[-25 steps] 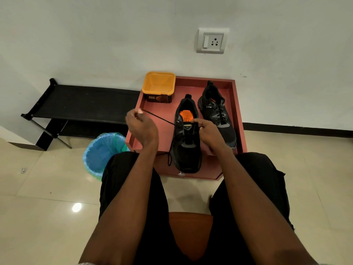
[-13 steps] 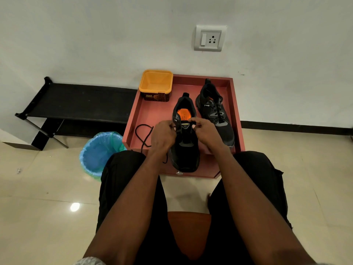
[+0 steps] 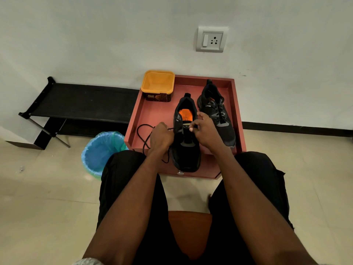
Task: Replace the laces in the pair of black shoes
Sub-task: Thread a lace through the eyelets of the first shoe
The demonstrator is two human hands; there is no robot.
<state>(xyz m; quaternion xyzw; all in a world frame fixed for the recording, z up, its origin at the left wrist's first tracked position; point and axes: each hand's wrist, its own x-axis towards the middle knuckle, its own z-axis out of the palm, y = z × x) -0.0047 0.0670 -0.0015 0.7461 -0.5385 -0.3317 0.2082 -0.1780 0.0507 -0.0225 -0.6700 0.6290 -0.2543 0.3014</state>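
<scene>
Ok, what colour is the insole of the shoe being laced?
Orange insole, visible through the opening of the near shoe; the head view shows it.

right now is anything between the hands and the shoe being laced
Nothing visible. The left hand grips the black lace beside the near shoe, and the right hand pinches at its eyelets.
</scene>
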